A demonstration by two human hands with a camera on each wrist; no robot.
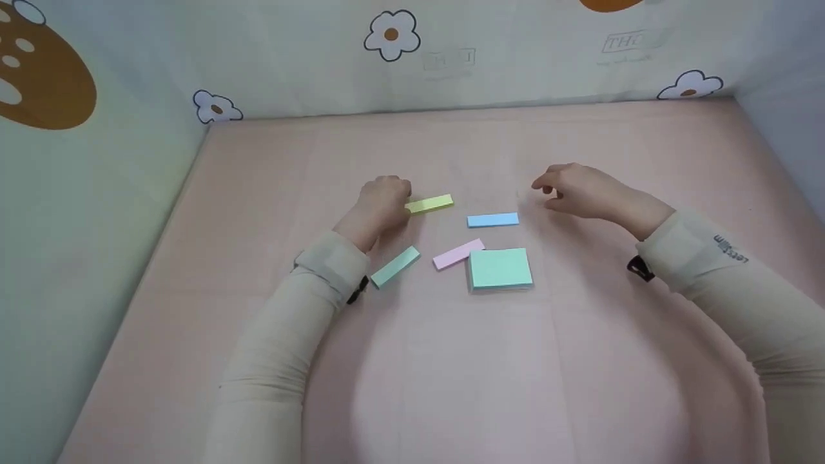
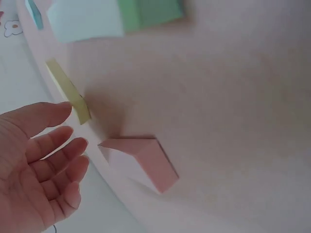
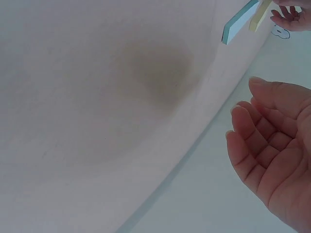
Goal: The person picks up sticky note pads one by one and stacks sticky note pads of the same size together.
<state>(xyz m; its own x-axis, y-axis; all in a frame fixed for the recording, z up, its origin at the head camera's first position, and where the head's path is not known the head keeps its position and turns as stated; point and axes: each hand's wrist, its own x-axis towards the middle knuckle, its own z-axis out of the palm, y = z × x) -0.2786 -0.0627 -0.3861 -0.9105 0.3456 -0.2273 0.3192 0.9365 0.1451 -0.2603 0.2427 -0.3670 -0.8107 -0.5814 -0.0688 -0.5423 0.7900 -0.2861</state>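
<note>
My left hand reaches to the left end of a narrow yellow sticky-note pad. In the left wrist view its thumb tip overlaps the yellow pad's edge, while the other fingers bend loosely, apart from the thumb. Below the yellow pad in that view sits a pink block, hidden in the head view. My right hand hovers right of a narrow blue pad, fingers loosely bent with nothing between them. A narrow pink pad lies slanted against a larger mint-green pad.
By the left cuff lies a narrow green pad, tilted. All the pads rest on a pink cloth surface. Pale walls with flower prints close off the back and sides.
</note>
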